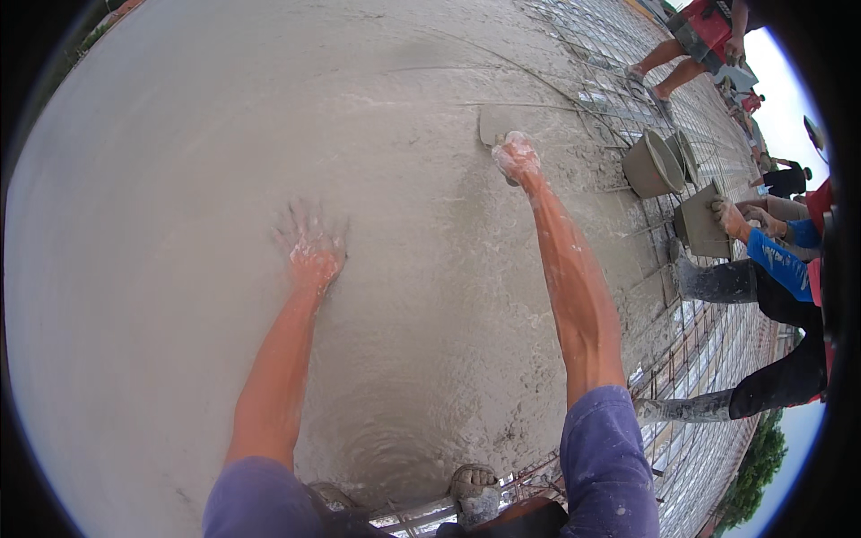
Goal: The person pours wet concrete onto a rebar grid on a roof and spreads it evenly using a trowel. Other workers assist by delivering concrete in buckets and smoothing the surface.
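Observation:
Wet grey concrete (403, 282) spreads before me, smooth at the left and rougher towards the right. My left hand (313, 245) lies on it with spread fingers, coated in cement, and holds nothing. Farther out to the right, my right hand (516, 158) is closed around the handle of a trowel, its flat blade (496, 123) at the concrete surface. My right hand's fingers and the handle are partly hidden by cement and the hand itself.
Two buckets (649, 165) stand at the right by the rebar mesh (679, 376). A co-worker's hands hold another container (703, 222) beside them; rubber boots (713, 282) are close by. Another person (699, 40) stands at the upper right. My sandalled foot (475, 491) is at the lower edge.

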`<action>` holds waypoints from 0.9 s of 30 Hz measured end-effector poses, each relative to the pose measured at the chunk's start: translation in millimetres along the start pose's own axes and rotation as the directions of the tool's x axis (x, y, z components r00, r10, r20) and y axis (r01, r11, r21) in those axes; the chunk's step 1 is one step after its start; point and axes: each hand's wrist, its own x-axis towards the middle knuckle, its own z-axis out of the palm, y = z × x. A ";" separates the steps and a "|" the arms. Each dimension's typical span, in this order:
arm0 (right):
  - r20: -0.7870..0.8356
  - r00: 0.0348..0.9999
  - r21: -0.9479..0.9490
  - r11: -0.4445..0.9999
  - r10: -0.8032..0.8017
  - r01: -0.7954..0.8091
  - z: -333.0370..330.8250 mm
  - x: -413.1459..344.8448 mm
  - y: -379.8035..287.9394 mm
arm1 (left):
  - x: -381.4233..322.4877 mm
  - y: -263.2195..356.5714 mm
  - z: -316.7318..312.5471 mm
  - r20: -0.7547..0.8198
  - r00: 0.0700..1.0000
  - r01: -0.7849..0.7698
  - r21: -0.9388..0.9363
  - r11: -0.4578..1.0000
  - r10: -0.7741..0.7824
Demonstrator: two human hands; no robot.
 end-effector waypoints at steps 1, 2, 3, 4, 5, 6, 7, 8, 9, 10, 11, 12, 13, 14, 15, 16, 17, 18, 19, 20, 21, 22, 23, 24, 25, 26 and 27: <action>-0.028 1.000 -0.003 1.000 -0.010 0.010 3.7 4.6 7.6 | 0.0 1.6 2.1 -0.018 1.000 -0.009 -0.018 1.000 0.008; -0.070 0.997 -0.062 0.998 -0.019 0.015 8.6 9.7 13.8 | -0.2 1.5 2.5 -0.064 0.998 -0.014 -0.057 0.998 0.010; -0.112 0.990 -0.159 0.985 -0.088 0.070 12.5 12.7 21.8 | -0.5 2.3 1.2 0.011 1.000 0.026 -0.103 0.994 -0.025; -0.139 0.986 -0.153 0.985 -0.097 0.075 16.6 17.3 28.6 | -0.8 3.2 -2.0 0.057 0.998 0.026 0.006 1.000 -0.026; -0.115 0.982 -0.173 0.977 -0.147 0.126 18.5 22.0 36.1 | -1.2 4.7 -6.1 0.080 0.995 0.065 0.022 0.998 -0.067; -0.141 0.978 -0.189 0.974 -0.156 0.128 24.0 25.9 41.7 | -1.7 6.1 -10.8 0.166 0.981 0.108 -0.058 0.992 -0.097; -0.092 0.987 -0.158 0.981 -0.131 0.116 26.2 29.7 48.2 | -3.2 7.2 -15.9 0.195 0.976 0.112 -0.046 0.993 -0.101; -0.192 0.961 -0.228 0.961 -0.199 0.154 32.1 33.5 50.4 | -4.3 8.2 -21.4 0.207 0.974 0.102 -0.045 0.994 -0.091; -0.163 0.975 -0.239 0.964 -0.154 0.113 33.9 36.7 53.8 | -7.3 9.6 -26.9 0.155 0.985 0.089 -0.039 0.995 -0.082; -0.167 0.971 -0.149 0.978 -0.172 0.147 37.3 39.5 53.7 | -8.3 11.1 -32.4 0.191 0.978 0.090 -0.034 0.995 -0.082; -0.133 0.986 -0.133 0.987 -0.104 0.086 38.0 41.7 54.3 | -10.6 12.8 -38.0 0.181 0.980 0.088 -0.027 0.996 -0.082; -0.153 0.976 -0.113 0.984 -0.153 0.136 39.7 43.6 52.9 | -10.6 13.2 -41.8 0.210 0.975 0.089 -0.036 0.995 -0.079; -0.188 0.968 -0.133 0.981 -0.167 0.143 40.2 45.5 52.5 | -10.6 13.4 -43.8 0.223 0.972 0.093 -0.065 0.994 -0.076; -0.117 0.976 -0.198 0.968 -0.182 0.157 40.4 47.3 52.0 | -12.1 14.5 -47.7 0.228 0.970 0.097 -0.033 0.995 -0.087; -0.073 0.979 -0.271 0.948 -0.192 0.166 41.2 50.1 52.7 | -11.8 14.5 -48.3 0.218 0.972 0.094 -0.021 0.995 -0.088; -0.064 0.972 -0.328 0.925 -0.226 0.193 42.2 53.7 54.7 | -10.7 14.3 -49.8 0.214 0.973 0.087 -0.015 0.996 -0.081; -0.080 0.973 -0.310 0.934 -0.215 0.180 44.7 58.3 58.5 | -9.4 13.6 -49.7 0.227 0.970 0.092 -0.030 0.995 -0.083; -0.130 0.963 -0.280 0.941 -0.235 0.192 48.8 64.1 64.5 | -8.5 13.3 -49.0 0.245 0.966 0.099 -0.053 0.994 -0.084; -0.124 0.972 -0.271 0.949 -0.200 0.160 54.4 69.9 72.7 | -8.3 13.8 -48.7 0.247 0.965 0.106 -0.067 0.992 -0.086; -0.105 0.960 -0.307 0.926 -0.260 0.218 61.0 77.4 81.8 | -7.5 13.1 -47.1 0.260 0.962 0.110 -0.075 0.991 -0.087; -0.033 0.965 -0.362 0.904 -0.259 0.230 67.9 85.9 92.1 | -7.5 13.5 -47.0 0.256 0.963 0.110 -0.074 0.991 -0.088; -0.040 0.957 -0.408 0.879 -0.288 0.247 78.3 94.7 102.5 | -7.6 12.9 -45.3 0.229 0.970 0.097 -0.076 0.992 -0.077; -0.109 0.961 -0.331 0.921 -0.253 0.205 88.5 101.7 112.6 | -8.0 13.0 -45.2 0.240 0.967 0.100 -0.067 0.993 -0.081; -0.252 0.938 -0.238 0.955 -0.239 0.179 96.7 106.4 120.6 | -8.5 12.5 -44.5 0.229 0.970 0.093 -0.058 0.994 -0.078; -0.341 0.923 -0.149 0.979 -0.181 0.137 102.2 111.1 126.1 | -9.0 12.3 -44.8 0.233 0.969 0.089 -0.036 0.995 -0.079; -0.424 0.846 -0.239 0.941 -0.323 0.240 105.0 113.2 128.5 | -9.4 12.1 -45.6 0.222 0.972 0.085 -0.040 0.996 -0.074; -0.443 0.783 -0.346 0.889 -0.437 0.300 104.4 113.3 127.5 | -10.0 11.8 -46.4 0.230 0.970 0.085 -0.037 0.996 -0.074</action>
